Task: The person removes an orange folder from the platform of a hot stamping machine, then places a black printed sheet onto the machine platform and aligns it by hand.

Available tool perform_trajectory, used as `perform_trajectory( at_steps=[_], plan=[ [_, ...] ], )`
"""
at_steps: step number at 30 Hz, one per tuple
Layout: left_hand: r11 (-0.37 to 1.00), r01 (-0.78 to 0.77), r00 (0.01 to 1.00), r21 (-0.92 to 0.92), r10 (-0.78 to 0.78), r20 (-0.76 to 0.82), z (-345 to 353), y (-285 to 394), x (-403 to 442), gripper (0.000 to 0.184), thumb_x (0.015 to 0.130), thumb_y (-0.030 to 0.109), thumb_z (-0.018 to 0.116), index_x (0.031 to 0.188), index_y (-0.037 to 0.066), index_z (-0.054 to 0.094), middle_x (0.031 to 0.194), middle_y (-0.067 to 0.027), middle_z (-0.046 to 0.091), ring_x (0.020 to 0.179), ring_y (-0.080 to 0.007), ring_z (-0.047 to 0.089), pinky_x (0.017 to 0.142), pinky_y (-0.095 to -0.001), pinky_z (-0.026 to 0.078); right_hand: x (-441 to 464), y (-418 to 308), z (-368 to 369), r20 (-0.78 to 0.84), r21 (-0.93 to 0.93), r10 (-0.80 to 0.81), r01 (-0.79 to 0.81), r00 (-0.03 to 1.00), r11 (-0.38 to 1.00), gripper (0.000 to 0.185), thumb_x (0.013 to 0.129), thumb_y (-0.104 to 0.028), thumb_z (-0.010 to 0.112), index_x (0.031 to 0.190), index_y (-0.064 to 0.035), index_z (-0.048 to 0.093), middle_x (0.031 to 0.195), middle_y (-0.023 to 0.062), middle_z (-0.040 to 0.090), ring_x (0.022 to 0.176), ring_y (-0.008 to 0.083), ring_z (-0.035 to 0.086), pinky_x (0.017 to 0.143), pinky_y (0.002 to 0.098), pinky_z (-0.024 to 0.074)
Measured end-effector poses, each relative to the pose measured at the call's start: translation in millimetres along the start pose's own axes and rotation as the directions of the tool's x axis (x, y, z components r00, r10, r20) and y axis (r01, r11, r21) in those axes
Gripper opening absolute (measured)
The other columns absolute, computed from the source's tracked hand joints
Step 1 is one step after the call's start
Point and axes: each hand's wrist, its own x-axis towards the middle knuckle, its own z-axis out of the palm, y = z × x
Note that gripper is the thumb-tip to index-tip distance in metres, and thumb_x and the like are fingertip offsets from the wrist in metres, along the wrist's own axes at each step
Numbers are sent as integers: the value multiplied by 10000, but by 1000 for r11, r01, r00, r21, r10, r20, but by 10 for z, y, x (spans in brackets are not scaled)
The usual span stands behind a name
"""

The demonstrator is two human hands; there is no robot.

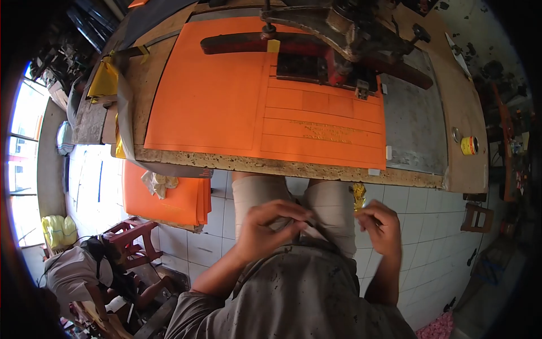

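Note:
My left hand [270, 227] is in front of my lap, its thumb and fingers pinched on a small whitish piece [316, 230] that looks thin. My right hand [381, 227] hovers right of my lap with its fingers curled together. Crumpled gold foil [358, 195] shows just beyond those fingertips; I cannot tell whether they touch it. On the bench in front lies a large orange sheet [209, 96] with ruled lines and small gold lettering [327, 131]. A heavy metal hand press [339, 51] with a dark red crossbar stands over the sheet's far part.
Gold foil [104, 79] hangs at the bench's left end. More orange sheets [164, 195] are stacked below, with a crumpled cloth [160, 183] on top. A small yellow tin [468, 146] stands at the bench's right. Another person [84, 277] is at the lower left.

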Motion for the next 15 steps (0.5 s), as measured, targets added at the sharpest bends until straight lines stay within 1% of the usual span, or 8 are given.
perform_trajectory(
  at_steps=[2,3,5,7,10,11,12,15],
  plan=[
    [985,-25,982,-170,-7,-188,-213,-16,-84,136,923,-102,730,1042,-41,709,1191,-179,722,1150,-258,715,995,-368,580,-222,323,-177,81,-161,224,-209,971,965,269,937,26,696,1200,-23,729,1047,130,738,851,219,726,735,333,561],
    [978,-52,969,-202,0,-249,-331,-28,-106,140,922,-106,729,1045,-43,704,1189,-183,717,1143,-270,717,986,-383,588,-488,559,-194,-43,-658,69,-80,997,749,257,926,13,712,1180,-19,733,1063,134,748,870,236,739,762,343,574],
    [960,-109,941,-259,15,-338,-490,-11,-121,147,920,-110,728,1049,-47,698,1193,-190,707,1129,-289,720,966,-407,602,-613,664,-171,-121,-859,45,-128,992,496,242,903,-11,747,1145,-15,736,1059,134,753,879,263,746,787,357,586],
    [936,-168,920,-311,35,-391,-594,29,-103,150,920,-109,729,1052,-48,693,1205,-196,699,1116,-301,722,946,-427,615,-522,376,-211,-93,-527,416,-399,904,750,241,880,-33,783,1115,-15,732,1018,124,744,857,286,736,784,368,583],
    [921,-239,900,-308,91,-426,-631,9,-49,153,922,-94,736,1061,-47,691,1232,-194,688,1097,-308,726,921,-446,629,-59,-295,167,-107,-308,91,-120,990,944,285,826,-49,847,1085,-48,728,989,116,718,831,298,716,770,372,571],
    [914,-253,896,-318,97,-434,-618,-5,-39,160,921,-92,738,1066,-42,693,1236,-196,683,1097,-310,723,932,-448,630,93,-384,359,-160,-327,-164,105,973,939,292,810,-38,859,1072,-61,731,983,102,710,828,284,707,754,371,566],
    [918,-261,896,-297,116,-429,-620,-15,-25,162,921,-94,736,1068,-42,693,1233,-196,683,1102,-311,721,938,-449,629,244,-471,542,-205,-357,-408,320,890,878,301,795,-27,871,1059,-74,734,977,89,701,825,269,698,738,369,560],
    [926,-263,897,-273,130,-422,-609,-27,-9,178,918,-117,725,1076,-43,691,1201,-185,680,1109,-306,709,953,-433,621,765,-819,940,-137,-340,-695,625,706,703,339,783,-20,876,1093,-61,746,1058,82,700,871,248,696,709,362,564]
  ],
)
